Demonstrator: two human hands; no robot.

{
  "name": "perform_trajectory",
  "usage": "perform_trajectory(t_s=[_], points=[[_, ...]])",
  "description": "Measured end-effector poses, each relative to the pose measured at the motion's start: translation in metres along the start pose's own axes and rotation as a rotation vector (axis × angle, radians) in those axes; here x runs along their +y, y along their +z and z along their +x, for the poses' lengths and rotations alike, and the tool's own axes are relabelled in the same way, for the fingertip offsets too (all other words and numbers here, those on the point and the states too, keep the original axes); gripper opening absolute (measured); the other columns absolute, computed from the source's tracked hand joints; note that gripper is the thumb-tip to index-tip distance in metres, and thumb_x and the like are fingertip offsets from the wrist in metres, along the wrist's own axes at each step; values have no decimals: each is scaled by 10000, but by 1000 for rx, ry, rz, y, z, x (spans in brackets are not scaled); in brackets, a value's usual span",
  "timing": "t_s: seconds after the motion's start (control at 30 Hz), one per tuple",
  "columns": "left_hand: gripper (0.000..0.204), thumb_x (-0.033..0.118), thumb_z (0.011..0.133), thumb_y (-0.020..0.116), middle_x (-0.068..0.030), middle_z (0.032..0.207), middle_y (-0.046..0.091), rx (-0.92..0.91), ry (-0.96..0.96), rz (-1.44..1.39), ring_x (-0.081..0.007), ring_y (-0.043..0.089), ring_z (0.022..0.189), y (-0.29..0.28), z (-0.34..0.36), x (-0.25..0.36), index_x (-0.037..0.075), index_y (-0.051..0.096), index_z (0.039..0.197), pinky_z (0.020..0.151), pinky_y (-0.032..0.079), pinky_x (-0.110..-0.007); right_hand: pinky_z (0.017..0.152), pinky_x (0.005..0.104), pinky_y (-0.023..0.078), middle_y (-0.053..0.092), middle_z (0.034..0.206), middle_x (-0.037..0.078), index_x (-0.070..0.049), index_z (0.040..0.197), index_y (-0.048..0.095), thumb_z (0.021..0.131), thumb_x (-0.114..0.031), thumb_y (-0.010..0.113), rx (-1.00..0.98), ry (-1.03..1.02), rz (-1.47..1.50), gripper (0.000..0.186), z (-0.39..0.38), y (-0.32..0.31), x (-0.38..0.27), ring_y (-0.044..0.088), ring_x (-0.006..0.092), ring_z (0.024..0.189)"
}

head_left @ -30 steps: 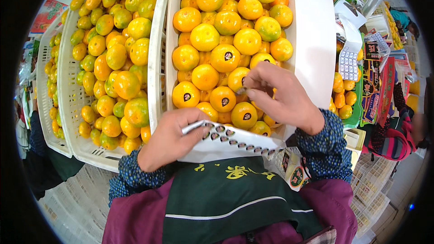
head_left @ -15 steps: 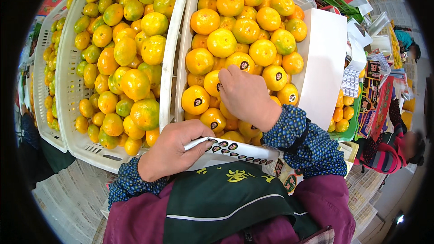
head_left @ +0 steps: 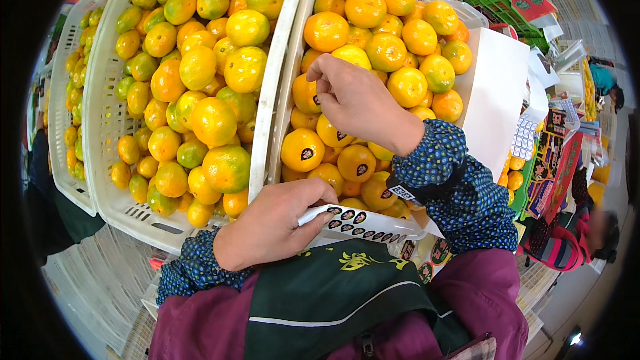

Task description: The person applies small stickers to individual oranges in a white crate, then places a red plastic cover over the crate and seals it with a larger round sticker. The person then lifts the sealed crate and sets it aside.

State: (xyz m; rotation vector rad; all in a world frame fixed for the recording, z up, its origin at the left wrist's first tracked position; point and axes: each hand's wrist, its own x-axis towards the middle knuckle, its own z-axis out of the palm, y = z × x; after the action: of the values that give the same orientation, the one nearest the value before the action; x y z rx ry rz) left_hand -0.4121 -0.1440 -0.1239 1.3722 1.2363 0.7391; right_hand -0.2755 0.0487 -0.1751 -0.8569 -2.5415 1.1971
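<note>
- A white sticker sheet [head_left: 373, 231] with rows of small dark stickers runs along the near edge of the white box [head_left: 497, 80], slanting slightly down toward its near right corner.
- The left hand [head_left: 275, 222] pinches the left end of the sticker sheet, thumb over the sticker side and fingers behind it, just beside the box's near left corner.
- The right hand [head_left: 365, 103] reaches over the box with thumb and fingers bent together, fingertips at an orange [head_left: 304, 93] by the left edge; a dark sticker shows on that fruit beside the fingers. Whether anything sits between the fingertips, I cannot tell.
- Piled oranges [head_left: 387, 52] fill the box. Several toward the near edge bear a dark sticker, such as the stickered orange [head_left: 301, 149] near the near left corner.
- A plain white flap [head_left: 495, 103] slopes outward along the box's right edge.
- Just beside the box's left edge, a white plastic crate [head_left: 107, 160] holds more fruit [head_left: 213, 121], orange and greenish.
- Past the flap, a green crate [head_left: 523, 190] holds small oranges [head_left: 515, 179].
- Blue dotted sleeves [head_left: 467, 193] cover both forearms, above a dark green apron [head_left: 320, 293].
</note>
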Motion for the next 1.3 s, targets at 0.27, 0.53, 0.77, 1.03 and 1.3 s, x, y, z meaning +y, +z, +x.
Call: perform_trajectory(t_s=[0.27,0.53,0.77,1.03,1.3], points=[[146,88,934,746,-133,863,674,9,44,51,-336,692,773,1,1,-2,51,648,1036,672,537,-397,642,494,573,617,1099,188,-40,1075,578,888,-47,630,32,-187,-404,195,1,15,-3,710,394,825],[146,88,943,732,-157,863,687,119,-78,-60,-347,704,783,2,-1,4,34,642,1045,688,545,-397,782,475,559,659,1044,160,-43,1102,648,947,-341,700,-212,-104,-11,340,-59,-57,-28,691,370,949],[145,57,965,733,17,905,672,107,-153,-267,-52,589,805,6,2,4,18,654,1081,715,484,-231,778,419,515,659,950,129,-39,1034,661,935,-194,734,-427,59,133,197,-129,-64,-28,660,335,901],[154,47,1000,721,15,993,692,84,-247,-660,-44,634,888,8,5,-3,17,665,1140,801,513,-214,733,398,512,662,920,111,-37,1018,664,924,-140,734,-365,115,142,155,-147,-57,-11,658,301,849],[72,48,1008,714,10,869,690,185,-192,-412,-50,609,806,17,7,-10,1,684,1053,719,495,-229,758,386,520,638,896,102,-41,1019,656,894,-70,723,-180,-7,226,145,-129,-51,-21,654,285,848]])
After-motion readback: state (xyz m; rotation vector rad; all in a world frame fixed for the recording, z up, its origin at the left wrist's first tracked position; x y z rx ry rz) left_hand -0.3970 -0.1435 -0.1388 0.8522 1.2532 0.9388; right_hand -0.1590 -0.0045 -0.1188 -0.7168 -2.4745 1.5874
